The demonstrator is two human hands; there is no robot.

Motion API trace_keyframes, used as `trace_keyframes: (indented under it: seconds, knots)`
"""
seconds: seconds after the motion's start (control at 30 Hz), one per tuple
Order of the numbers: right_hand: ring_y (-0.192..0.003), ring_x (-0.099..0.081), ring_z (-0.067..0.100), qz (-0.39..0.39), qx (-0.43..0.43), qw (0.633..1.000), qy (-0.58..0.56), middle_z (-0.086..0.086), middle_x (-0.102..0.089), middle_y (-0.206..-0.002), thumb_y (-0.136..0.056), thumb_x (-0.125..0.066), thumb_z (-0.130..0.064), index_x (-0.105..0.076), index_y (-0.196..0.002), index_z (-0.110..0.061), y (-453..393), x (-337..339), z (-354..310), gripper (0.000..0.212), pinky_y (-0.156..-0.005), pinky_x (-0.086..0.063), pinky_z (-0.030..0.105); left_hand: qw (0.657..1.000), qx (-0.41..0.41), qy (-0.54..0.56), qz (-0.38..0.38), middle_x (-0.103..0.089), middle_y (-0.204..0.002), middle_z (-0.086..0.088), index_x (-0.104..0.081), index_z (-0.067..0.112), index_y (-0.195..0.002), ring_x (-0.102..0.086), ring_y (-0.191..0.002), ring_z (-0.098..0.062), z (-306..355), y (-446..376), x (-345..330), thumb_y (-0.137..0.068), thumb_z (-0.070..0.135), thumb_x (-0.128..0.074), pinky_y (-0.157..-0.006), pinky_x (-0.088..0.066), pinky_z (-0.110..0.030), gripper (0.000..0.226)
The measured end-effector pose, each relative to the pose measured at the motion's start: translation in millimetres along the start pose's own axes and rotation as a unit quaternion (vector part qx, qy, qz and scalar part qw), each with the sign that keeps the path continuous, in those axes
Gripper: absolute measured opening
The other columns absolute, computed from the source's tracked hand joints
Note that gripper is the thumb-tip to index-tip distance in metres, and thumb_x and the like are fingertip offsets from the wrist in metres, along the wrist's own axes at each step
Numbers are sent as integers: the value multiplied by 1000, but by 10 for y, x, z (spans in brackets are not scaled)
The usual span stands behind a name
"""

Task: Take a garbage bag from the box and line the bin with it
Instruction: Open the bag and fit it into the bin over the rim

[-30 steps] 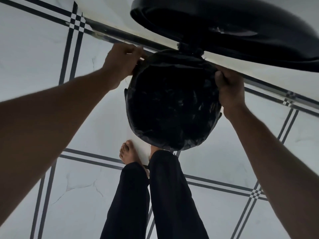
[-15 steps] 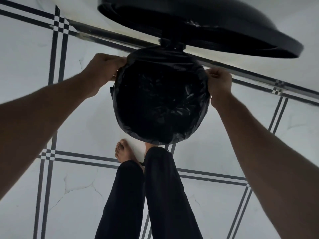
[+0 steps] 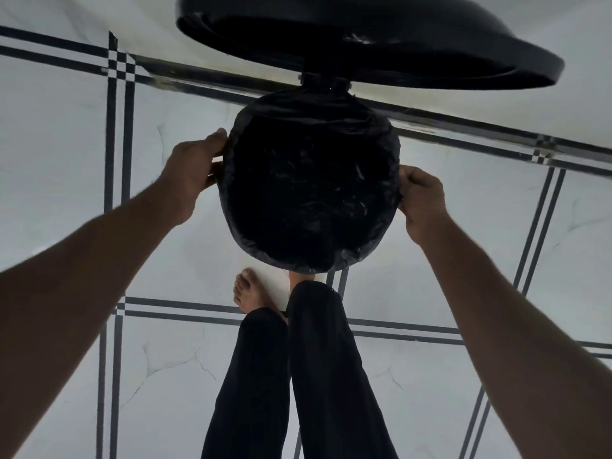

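A round black bin stands on the floor in front of me with its lid [image 3: 371,38] swung up and open at the back. A black garbage bag [image 3: 308,187] fills the bin's mouth, and its edge is folded over the rim all the way round. My left hand [image 3: 195,167] grips the bag's edge at the rim's left side. On the rim's right side, slightly nearer to me, my right hand [image 3: 420,197] is closed on the bag's edge. The box of bags is out of view.
White floor tiles [image 3: 82,154] with dark double lines run all around the bin. A pale wall base [image 3: 496,104] runs behind it. My legs in dark trousers [image 3: 314,376] and a bare foot [image 3: 248,289] stand just before the bin.
Both hands have slid along the rim from its far corners toward its sides, nearer to me. The bag's edge now lies lower over the rim.
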State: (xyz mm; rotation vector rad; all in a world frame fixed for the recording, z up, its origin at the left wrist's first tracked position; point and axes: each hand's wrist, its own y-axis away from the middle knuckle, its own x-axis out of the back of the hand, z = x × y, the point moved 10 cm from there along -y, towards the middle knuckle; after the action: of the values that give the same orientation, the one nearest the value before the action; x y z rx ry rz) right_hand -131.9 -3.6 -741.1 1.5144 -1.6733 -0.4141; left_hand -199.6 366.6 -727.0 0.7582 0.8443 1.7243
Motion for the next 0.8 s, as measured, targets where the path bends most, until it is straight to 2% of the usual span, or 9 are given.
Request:
trace_keyframes:
  seconds: [0.1, 0.17, 0.23, 0.3, 0.37, 0.43, 0.5, 0.57, 0.8]
  knots:
    - [-57, -57, 9, -14, -37, 999, 16, 0, -67, -75, -94, -60, -5, -65, -82, -17, -65, -31, 22, 18, -54, -47, 21, 1000, 10, 4, 14, -69, -89, 11, -69, 25, -87, -63, -80, -12, 2, 18, 3, -100, 40, -51, -89, -51, -27, 27]
    - [-63, -57, 11, 40, -12, 997, 66, -3, -65, -76, -94, -63, -18, -64, -84, -18, -59, 78, -15, 10, -60, -48, 26, 999, 11, -1, 31, -70, -89, 9, -70, 25, -86, -65, -84, -12, -15, 44, 31, -99, 39, -51, -91, -53, -27, 28]
    - [-68, -56, 13, 130, 35, 985, 107, -5, -62, -73, -99, -51, -37, -62, -79, -17, 63, 265, -63, 31, -66, -46, 30, 998, -4, -4, 65, -74, -99, 7, -75, 26, -89, -67, -98, -12, -40, 64, 96, -97, 39, -53, -94, -51, -27, 27]
    - [-68, -54, 17, 206, 30, 977, 52, -4, -60, -71, -100, -37, -45, -58, -71, -16, 332, 398, -3, 46, -69, -45, 34, 991, -47, -1, 128, -74, -112, 7, -77, 24, -103, -64, -107, -7, -40, 145, 201, -95, 35, -57, -91, -48, -20, 24]
    - [-68, -54, 16, 183, -8, 983, -7, -3, -59, -73, -102, -35, -45, -55, -73, -17, 568, 313, 158, 45, -68, -46, 33, 971, -86, -9, 224, -73, -111, 7, -74, 20, -110, -64, -107, -7, -73, 359, 358, -93, 28, -57, -91, -47, -19, 26]
    - [-75, -62, 14, 104, -61, 990, -70, -1, -64, -88, -103, -37, -46, -56, -93, -16, 777, 82, 371, 37, -70, -52, 31, 954, -64, 1, 293, -73, -103, 1, -73, 21, -101, -66, -104, -17, -275, 562, 446, -90, 24, -55, -92, -49, -26, 22]
    - [-97, -68, 15, 42, -105, 984, -135, -1, -68, -111, -102, -35, -55, -56, -118, -17, 960, -102, 540, 47, -80, -57, 34, 961, 8, 57, 272, -72, -99, -5, -70, 24, -95, -66, -96, -27, -589, 671, 350, -89, 23, -53, -84, -53, -32, 18]
    - [-113, -66, 21, 22, -153, 965, -213, 4, -67, -123, -98, -27, -67, -57, -130, -19, 1045, -185, 694, 66, -92, -55, 42, 967, 100, 141, 189, -69, -99, -3, -65, 19, -106, -65, -91, -21, -907, 761, 54, -99, 26, -47, -76, -53, -28, 20]
    - [-119, -65, 33, 56, -244, 853, -458, 18, -65, -129, -90, -26, -78, -63, -120, -1, 1027, -328, 981, 91, -109, -45, 51, 947, 205, 232, 84, -67, -113, -8, -58, 12, -118, -66, -109, -26, -1278, 969, -321, -104, 52, -33, -102, -51, -43, 50]
